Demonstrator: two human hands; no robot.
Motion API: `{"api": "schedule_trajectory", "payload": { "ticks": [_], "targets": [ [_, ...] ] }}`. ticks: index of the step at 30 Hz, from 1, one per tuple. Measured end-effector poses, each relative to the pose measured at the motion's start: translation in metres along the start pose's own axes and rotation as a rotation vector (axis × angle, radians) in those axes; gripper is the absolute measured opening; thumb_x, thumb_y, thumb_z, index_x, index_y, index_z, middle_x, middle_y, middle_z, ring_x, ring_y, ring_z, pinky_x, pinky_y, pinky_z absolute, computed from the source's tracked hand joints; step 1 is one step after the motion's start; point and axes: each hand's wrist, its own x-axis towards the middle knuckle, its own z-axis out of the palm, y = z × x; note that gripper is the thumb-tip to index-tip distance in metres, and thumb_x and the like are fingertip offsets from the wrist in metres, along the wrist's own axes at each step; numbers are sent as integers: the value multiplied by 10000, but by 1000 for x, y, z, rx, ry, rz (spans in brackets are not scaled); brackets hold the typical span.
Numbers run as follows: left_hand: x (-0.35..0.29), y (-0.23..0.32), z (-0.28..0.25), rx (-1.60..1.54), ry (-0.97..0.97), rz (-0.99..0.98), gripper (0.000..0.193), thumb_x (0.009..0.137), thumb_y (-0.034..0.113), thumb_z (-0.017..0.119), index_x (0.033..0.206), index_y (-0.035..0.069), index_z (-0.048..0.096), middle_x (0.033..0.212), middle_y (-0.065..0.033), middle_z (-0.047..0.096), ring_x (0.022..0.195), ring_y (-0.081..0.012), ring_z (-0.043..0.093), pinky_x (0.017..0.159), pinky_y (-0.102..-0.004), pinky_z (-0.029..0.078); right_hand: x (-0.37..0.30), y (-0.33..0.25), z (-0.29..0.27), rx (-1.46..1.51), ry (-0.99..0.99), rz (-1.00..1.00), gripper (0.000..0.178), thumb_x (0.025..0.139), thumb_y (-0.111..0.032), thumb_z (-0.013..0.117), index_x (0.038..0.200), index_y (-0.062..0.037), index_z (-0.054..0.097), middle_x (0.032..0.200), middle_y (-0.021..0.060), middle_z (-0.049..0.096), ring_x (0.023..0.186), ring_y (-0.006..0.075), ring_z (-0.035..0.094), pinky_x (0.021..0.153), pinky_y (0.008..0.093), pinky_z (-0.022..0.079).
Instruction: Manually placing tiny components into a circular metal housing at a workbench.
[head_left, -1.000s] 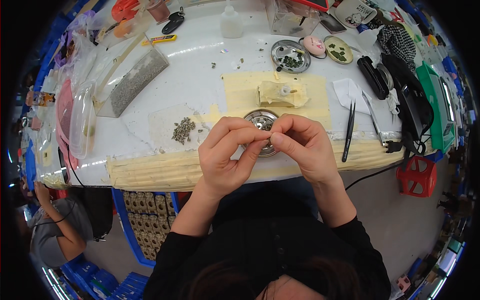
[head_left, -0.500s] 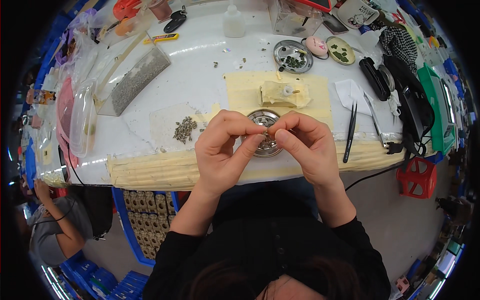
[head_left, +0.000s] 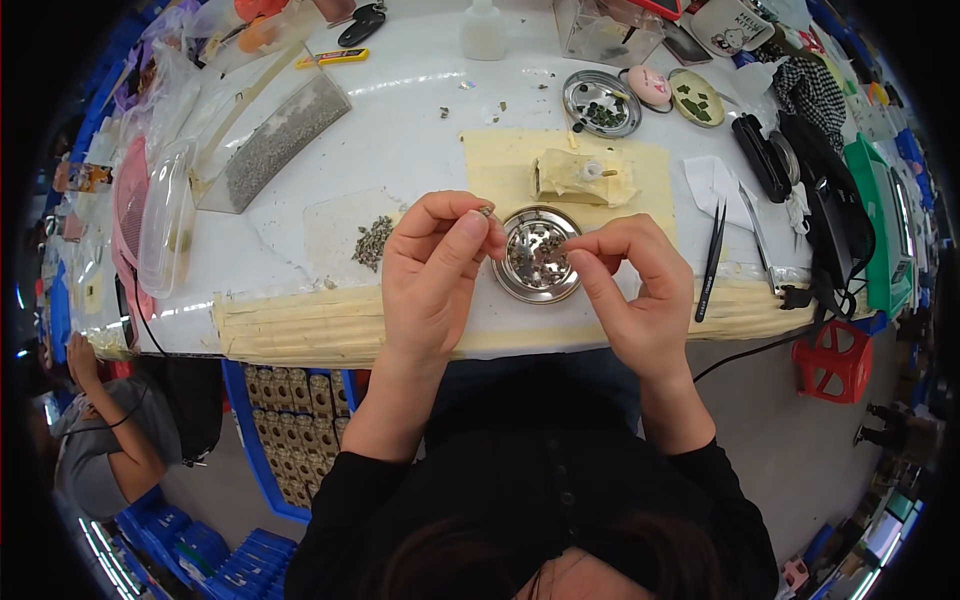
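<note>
My left hand is raised just left of a round, shiny metal dish, its thumb and forefinger pinching a small greyish part. My right hand reaches over the dish's right rim with thumb and forefinger close together; anything between those tips is too small to make out. Several tiny grey-brown pieces lie in the dish. Beside my left hand, a heap of similar small parts rests on a thin clear sheet. Behind the dish sits a block wrapped in yellow tape.
Black tweezers and a metal tool lie right of my right hand. Farther back are a lidless tin with dark green bits and a clear tray of grey granules. Taped padding lines the front edge. A co-worker's arm shows at left.
My hands have moved apart from their meeting point over the dish. The left shifted left with the small part in its fingertips; the right drew slightly right. The whole view shifted a little.
</note>
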Motion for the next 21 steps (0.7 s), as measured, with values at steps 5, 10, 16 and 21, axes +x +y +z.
{"api": "schedule_trajectory", "payload": {
  "ticks": [5,10,16,21],
  "targets": [
    [0,1,0,-15,17,32,128,971,84,567,1072,23,617,955,-54,611,864,-140,542,779,-269,445,-4,6,4,-235,-25,-150,122,744,-5,749,841,-41,685,794,58,616,746,222,561,644,318,455],
    [2,2,-4,-77,49,51,136,964,72,585,1082,16,627,929,-67,656,849,-144,603,784,-282,477,-2,5,7,-343,-96,-203,149,726,-25,756,841,-63,669,793,50,596,757,243,541,656,345,455],
    [2,2,-7,-116,91,63,140,964,76,585,1084,17,628,942,-62,655,848,-142,596,781,-284,473,4,3,10,-462,-232,-293,146,736,-29,728,860,-77,667,805,35,558,767,236,518,670,345,441],
    [1,4,-9,-130,77,55,151,962,90,592,1091,18,625,950,-68,657,855,-147,600,791,-287,472,5,5,11,-545,-205,-265,138,757,-28,698,877,-92,677,811,38,556,780,233,516,683,354,439]
  ]
}}
